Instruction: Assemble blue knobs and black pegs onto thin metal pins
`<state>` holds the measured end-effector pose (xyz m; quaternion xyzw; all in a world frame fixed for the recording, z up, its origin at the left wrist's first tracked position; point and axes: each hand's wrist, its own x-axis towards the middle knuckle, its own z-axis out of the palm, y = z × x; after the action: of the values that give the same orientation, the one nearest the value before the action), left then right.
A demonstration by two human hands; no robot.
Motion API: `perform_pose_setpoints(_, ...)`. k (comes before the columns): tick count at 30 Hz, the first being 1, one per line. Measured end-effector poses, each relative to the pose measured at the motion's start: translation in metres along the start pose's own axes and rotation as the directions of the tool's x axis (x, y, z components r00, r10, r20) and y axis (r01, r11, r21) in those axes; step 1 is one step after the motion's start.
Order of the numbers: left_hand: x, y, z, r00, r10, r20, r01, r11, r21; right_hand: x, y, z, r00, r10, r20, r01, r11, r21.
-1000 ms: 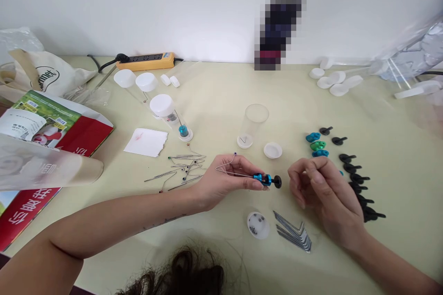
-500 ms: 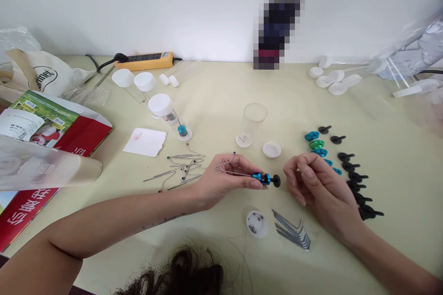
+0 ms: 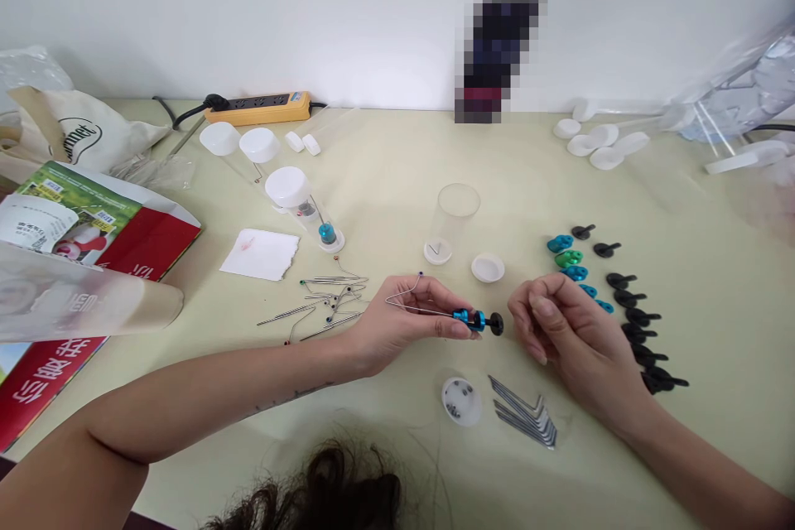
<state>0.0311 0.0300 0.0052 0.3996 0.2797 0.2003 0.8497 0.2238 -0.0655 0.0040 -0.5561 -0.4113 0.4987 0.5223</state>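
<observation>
At the middle of the table, my left hand [image 3: 422, 315] is closed on a small blue metal clamp [image 3: 470, 319]. A black thumbscrew [image 3: 495, 324] sticks out of the clamp's right end. A bent thin wire [image 3: 397, 305] with a small ringed tip runs from the clamp back over my left fingers. Just right of the screw, and apart from it, is my right hand [image 3: 568, 331]. Its fingers are curled and the thumb is pressed near the index finger; anything in them is hidden. Below lie a white cap with tiny screws [image 3: 461, 402] and several hex keys [image 3: 527, 414].
Left of my hand lie several wire rods [image 3: 332, 302]. Rows of blue and green clamps [image 3: 568, 257] and black thumbscrews [image 3: 630, 299] stand at the right. A clear tube [image 3: 458, 211] and a white cap [image 3: 488, 267] sit ahead. Farther back is a yellow power strip [image 3: 261, 108].
</observation>
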Motion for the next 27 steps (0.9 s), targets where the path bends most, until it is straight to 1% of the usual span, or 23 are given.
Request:
perform_pose_setpoints(9,0.0001,0.0004,-0.0003,1.000,-0.001,0.003,0.001,1.000,-0.002,0.0021,0.0014,-0.0016,0.999,0.028,-0.029,-0.027,0.999,0.018)
perform_pose_setpoints(15,0.0006,-0.0004,-0.0010,1.000,-0.003,-0.003,0.003,1.000,-0.012,0.0028,0.0011,-0.0025,0.995,0.063,-0.075,-0.059,0.997,0.043)
perform_pose_setpoints(27,-0.0005,0.0025,0.0008,1.000,-0.018,-0.009,0.018,1.000,0.017,0.0013,0.0012,-0.0028,0.998,0.055,-0.007,-0.055,0.998,0.024)
